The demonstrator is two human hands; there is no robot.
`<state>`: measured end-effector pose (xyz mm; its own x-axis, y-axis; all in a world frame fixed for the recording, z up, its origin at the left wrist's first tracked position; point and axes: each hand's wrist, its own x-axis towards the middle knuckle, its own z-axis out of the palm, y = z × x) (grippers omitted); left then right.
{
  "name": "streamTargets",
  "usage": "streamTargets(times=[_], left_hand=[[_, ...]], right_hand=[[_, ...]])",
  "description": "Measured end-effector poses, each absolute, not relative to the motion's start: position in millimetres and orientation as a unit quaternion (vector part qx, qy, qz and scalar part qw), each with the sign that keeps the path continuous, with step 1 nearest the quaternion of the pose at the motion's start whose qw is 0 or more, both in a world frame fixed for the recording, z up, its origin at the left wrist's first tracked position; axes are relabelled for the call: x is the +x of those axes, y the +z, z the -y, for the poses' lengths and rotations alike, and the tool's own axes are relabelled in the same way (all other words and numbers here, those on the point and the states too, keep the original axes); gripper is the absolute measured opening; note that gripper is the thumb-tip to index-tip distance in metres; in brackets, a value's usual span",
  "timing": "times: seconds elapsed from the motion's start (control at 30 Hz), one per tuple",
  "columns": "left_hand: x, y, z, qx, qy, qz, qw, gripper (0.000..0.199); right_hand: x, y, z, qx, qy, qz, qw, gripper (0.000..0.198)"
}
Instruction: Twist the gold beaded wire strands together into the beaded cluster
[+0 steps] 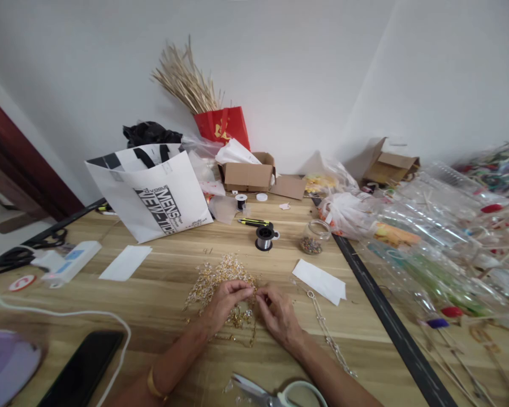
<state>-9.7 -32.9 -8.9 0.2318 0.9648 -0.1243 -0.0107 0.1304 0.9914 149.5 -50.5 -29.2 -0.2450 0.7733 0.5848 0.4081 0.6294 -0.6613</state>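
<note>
My left hand [229,299] is closed in a pinch at the edge of a pile of gold and clear beads [223,271]. Fingertip to fingertip with it, my right hand [279,314] is pinched too; whatever lies in its fingers is too small to make out. A thin gold beaded chain [253,333] lies below the hands and leads up towards the left fingertips. Right of my right hand stretches a beaded strand [324,325] with clear and silvery pieces. Scissors [280,395] with pale handles lie near the front edge, partly out of view.
Behind the beads stand a wire spool [264,238], a yellow-black cutter [254,222] and a glass jar [314,237] of beads. White papers [320,281] flank the hands. A white bag [152,195], power strip [72,264] and phone [82,367] are left; plastic bottles [424,271] crowd the right.
</note>
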Motion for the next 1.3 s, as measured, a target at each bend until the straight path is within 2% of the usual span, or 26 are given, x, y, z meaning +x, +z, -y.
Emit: streamTargets(times=[0.6,0.8,1.03,1.3], left_hand=[[-10,1,34,0.575,0.395,-0.473,0.538,0.023],[-10,3,35,0.581,0.387,-0.476,0.536,0.023],[-11,1,35,0.595,0.389,-0.463,0.530,0.021],[-9,-5,35,0.605,0.403,-0.467,0.504,0.020]], right_hand=[[151,-29,50,-0.401,0.208,0.763,0.462,0.016],[153,-26,48,-0.416,0.237,0.727,0.493,0.021],[152,-27,47,-0.409,0.265,0.700,0.523,0.012],[151,-27,47,-0.395,0.254,0.737,0.486,0.011]])
